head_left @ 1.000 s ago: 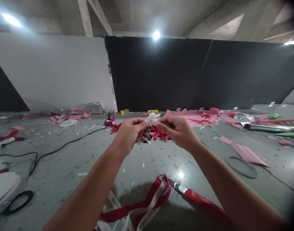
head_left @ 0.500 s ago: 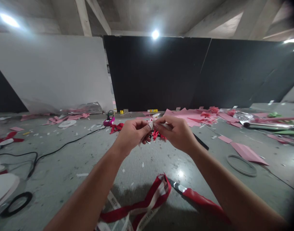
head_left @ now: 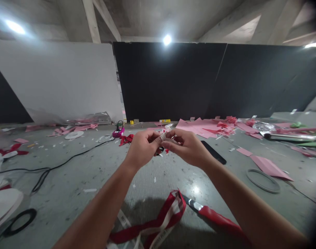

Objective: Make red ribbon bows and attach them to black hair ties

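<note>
My left hand (head_left: 143, 147) and my right hand (head_left: 186, 145) meet fingertip to fingertip above the middle of the grey surface. Between them both pinch a small whitish piece (head_left: 163, 136), mostly covered by the fingers; I cannot make out its kind. Red scraps show just behind and below the fingertips. Closer to me lies a folded red and white printed ribbon (head_left: 170, 212). Against its right end rests the blade of a red-handled knife (head_left: 217, 218), partly behind my right forearm. A black phone-like slab (head_left: 214, 152) lies beside my right wrist.
Pink paper sheets (head_left: 199, 127) lie along the black panel (head_left: 170, 83). A yellow glue tube (head_left: 164, 121) and a purple item (head_left: 118, 131) stand near the back. On the left are a black cable (head_left: 77, 155) and a black tape ring (head_left: 20, 221); a grey ring (head_left: 262, 181) lies right.
My fingers have closed further over the whitish piece, and less of it and of the red scraps shows. The black slab is more exposed. The whole view has shifted slightly.
</note>
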Available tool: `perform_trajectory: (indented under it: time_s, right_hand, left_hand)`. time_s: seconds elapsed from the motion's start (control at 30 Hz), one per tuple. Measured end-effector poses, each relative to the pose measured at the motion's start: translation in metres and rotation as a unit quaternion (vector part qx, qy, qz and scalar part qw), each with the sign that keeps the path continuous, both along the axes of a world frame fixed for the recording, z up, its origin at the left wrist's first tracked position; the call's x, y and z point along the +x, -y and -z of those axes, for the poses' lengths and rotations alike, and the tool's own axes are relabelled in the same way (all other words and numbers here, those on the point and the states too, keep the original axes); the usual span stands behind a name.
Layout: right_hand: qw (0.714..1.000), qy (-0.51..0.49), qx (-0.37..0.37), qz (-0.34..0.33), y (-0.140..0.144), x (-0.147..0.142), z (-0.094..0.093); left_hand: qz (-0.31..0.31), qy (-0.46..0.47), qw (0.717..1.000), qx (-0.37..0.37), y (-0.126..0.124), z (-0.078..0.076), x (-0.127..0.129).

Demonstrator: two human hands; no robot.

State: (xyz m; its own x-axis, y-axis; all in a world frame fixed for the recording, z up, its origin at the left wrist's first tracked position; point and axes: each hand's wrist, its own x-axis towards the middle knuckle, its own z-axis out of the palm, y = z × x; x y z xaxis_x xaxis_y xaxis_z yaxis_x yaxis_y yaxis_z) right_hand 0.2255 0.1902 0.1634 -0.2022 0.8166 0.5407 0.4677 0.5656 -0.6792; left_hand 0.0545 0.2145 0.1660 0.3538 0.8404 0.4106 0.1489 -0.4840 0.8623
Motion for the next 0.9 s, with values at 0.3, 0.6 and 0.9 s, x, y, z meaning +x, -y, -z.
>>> perform_trajectory:
  time_s: [0.3,0.6,0.9]
  right_hand:
    - [0.966,-0.187,-0.155,-0.083,-0.003,-0.002,0.004]
    - [0.891,-0.325,-0.271,-0.168,-0.001,-0.007,0.008]
    - [0.895,-0.338,-0.258,-0.133,-0.002,-0.008,0.009]
  left_hand:
    - [0.035,-0.017,0.999,-0.017,0.006,-0.007,-0.007]
    - [0.015,-0.098,0.99,0.102,0.004,-0.009,-0.015]
    - [-0.133,-0.239,0.869,0.412,0.009,-0.007,-0.014]
